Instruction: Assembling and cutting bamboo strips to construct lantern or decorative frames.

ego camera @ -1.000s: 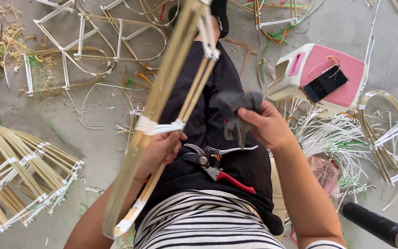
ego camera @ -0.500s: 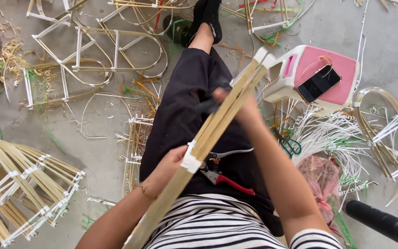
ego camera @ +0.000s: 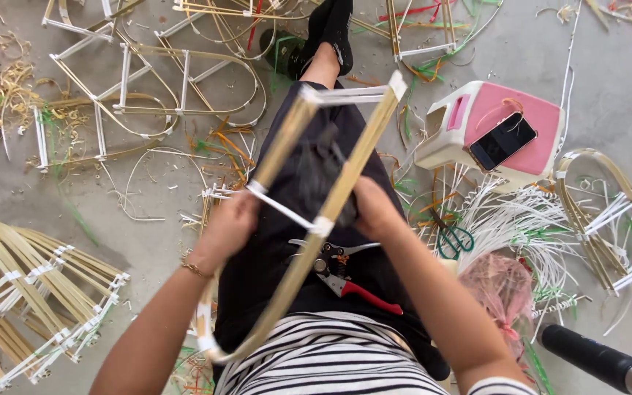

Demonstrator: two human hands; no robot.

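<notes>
**Head view: bamboo frame held across the lap**

Head camera looks down on a long U-shaped bamboo frame (ego camera: 309, 212) lying over the person's lap, its long axis running from the curved end near the striped shirt (ego camera: 330, 366), lower left, up and away to the open end near the raised foot (ego camera: 330, 29), upper right. White tape crossbars join the two strips. The left hand (ego camera: 228, 227) is wrapped around the left strip at the middle crossbar; the right hand (ego camera: 374, 208) is closed on the right strip just beside the same crossbar, so both hands grip mid-length, level with each other, and neither is clearly nearer.

Red-handled pruning shears (ego camera: 345, 274) rest on the lap under the frame, just below the hands. A pink-topped stool (ego camera: 477, 121) with a phone (ego camera: 502, 140) stands to the right, finished frames (ego camera: 31, 292) lie at left, and white strips (ego camera: 521, 219) are scattered over the concrete floor (ego camera: 623, 73).
</notes>
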